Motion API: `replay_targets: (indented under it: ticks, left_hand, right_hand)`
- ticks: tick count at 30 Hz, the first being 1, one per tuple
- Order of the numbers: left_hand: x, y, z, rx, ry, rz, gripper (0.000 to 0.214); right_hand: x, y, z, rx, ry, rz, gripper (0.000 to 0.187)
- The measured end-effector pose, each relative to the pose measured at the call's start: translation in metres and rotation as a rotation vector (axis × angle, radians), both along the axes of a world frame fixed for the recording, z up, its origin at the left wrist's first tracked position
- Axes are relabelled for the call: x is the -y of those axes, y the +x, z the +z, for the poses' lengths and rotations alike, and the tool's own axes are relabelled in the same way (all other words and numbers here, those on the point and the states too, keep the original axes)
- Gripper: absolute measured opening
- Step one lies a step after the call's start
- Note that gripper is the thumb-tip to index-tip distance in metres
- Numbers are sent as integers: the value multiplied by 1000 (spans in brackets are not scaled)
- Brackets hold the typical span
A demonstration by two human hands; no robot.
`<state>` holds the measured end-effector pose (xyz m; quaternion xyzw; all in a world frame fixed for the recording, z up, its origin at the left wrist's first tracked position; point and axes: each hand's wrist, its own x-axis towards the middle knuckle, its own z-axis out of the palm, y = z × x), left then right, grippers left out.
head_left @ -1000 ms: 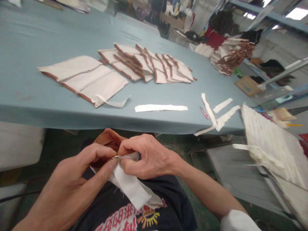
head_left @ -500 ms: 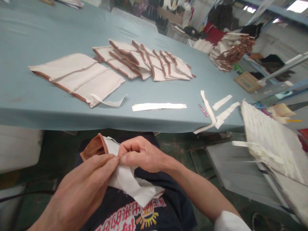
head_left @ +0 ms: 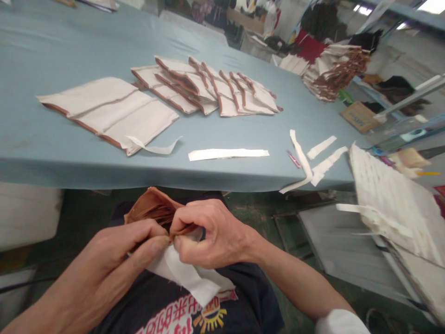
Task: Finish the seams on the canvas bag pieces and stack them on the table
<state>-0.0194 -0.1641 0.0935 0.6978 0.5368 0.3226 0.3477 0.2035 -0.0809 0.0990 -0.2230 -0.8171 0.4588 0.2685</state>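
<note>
Over my lap, my left hand (head_left: 135, 250) and my right hand (head_left: 210, 232) meet at the fingertips, both pinching the edge of a brown and white fabric piece (head_left: 153, 204). Its brown side gapes open above my fingers, showing folds inside. A white cloth strip (head_left: 193, 280) hangs down from under the pinch over my dark printed shirt. The exact spot between my fingertips is hidden.
A blue-covered table (head_left: 114, 174) spans the front. On it lie a white panel with brown edging (head_left: 107, 109), a row of similar pieces (head_left: 229, 93), loose white strips (head_left: 229, 154) and a small pink tool (head_left: 294, 160). A white fabric stack (head_left: 392, 204) stands right.
The fabric piece has turned in my hands, so more of its brown side shows. My right hand has curled further over the edge, and the white strip hangs slightly lower.
</note>
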Motion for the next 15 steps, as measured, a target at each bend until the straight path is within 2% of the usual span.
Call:
replay_targets:
  ticks: [4,9,12,15]
  left_hand:
    - [-12,6,0,-4,157,-142,46]
    - [-11,7,-6,-73,349,-177,47]
    - [-2,4,-13,-70,338,-188,41]
    - [8,-6,-24,-104,291,-245,33]
  right_hand:
    - [3,5,1,-14,70,-9,6]
    - [2,15,-1,2,-66,31,10]
    - [0,17,-5,-7,-214,96,13]
    - [-1,16,-10,4,-263,137,14]
